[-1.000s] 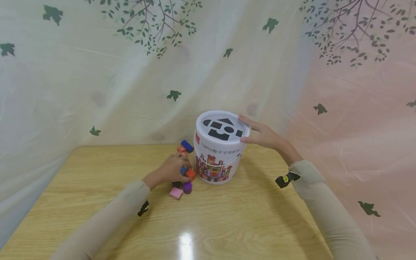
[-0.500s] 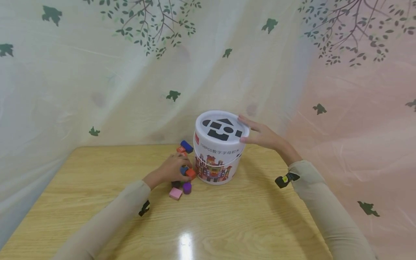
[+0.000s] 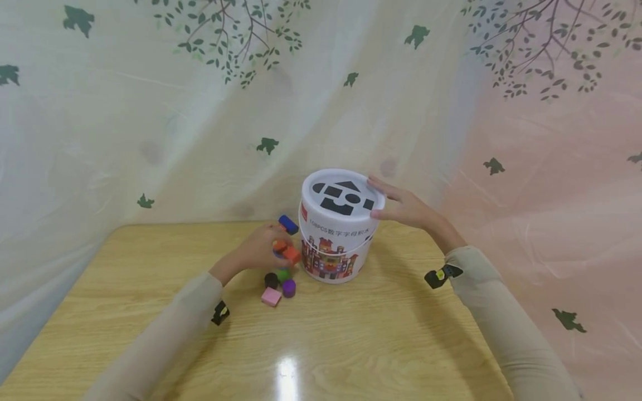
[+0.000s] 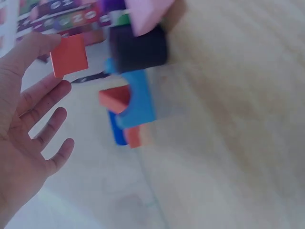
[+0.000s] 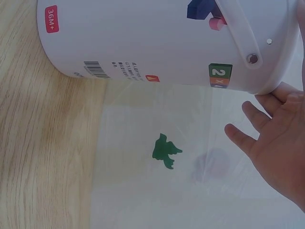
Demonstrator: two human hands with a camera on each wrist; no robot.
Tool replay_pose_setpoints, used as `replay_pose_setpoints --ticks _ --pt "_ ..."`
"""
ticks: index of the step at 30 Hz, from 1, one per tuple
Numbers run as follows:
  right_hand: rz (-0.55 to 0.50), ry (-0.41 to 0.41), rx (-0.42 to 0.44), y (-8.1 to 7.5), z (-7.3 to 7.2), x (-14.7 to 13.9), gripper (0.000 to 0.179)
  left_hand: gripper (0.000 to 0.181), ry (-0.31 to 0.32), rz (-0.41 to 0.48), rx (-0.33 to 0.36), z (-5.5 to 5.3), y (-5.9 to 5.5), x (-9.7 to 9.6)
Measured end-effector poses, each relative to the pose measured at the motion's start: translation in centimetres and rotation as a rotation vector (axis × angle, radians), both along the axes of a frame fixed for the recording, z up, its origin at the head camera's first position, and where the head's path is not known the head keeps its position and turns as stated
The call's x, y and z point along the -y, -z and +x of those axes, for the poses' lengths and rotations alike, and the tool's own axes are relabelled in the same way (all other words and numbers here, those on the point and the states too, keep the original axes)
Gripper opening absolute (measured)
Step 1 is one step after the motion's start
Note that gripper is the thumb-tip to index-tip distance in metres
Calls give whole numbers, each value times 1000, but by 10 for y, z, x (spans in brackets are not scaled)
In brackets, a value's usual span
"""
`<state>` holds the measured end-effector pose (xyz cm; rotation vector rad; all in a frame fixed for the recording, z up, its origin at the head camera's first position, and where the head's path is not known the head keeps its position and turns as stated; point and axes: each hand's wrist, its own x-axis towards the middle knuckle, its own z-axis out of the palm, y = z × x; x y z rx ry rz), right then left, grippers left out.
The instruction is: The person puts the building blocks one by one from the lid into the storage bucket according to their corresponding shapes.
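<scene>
Treat the orange block (image 4: pixel 69 55) as light, stiff and unlikely to break, probably painted wood and a touch slick, and best taken across two opposite flat faces; pinched now between thumb and fingers of the left hand (image 3: pixel 253 249), just left of the bucket (image 3: pixel 342 231) and beyond the pink block (image 3: pixel 271 297) on the bench (image 3: pixel 361 334). Take the bucket, upright on the same bench, for rigid and smooth-sided, of a weight hard to judge from outside; steady it by the rim of the lid (image 3: pixel 343 195), as now with the fingers of the right hand (image 3: pixel 408 210) spread wide there.
</scene>
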<state>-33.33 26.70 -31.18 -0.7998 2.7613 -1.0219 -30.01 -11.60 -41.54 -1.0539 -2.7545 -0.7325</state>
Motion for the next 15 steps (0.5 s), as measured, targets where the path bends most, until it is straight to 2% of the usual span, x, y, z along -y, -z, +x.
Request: replay_pose_setpoints --ticks 4,7,12,15 --pt "0 2 -8 -1 0 0 86 38 -53 56 93 0 -16 7" --pt "-1 3 -5 -1 1 1 85 38 -67 82 117 -1 -28 13" --pt "-1 4 0 -1 2 1 85 38 -87 78 66 0 -46 19" --pt "-2 6 1 -1 2 1 86 39 -110 64 12 2 -59 21"
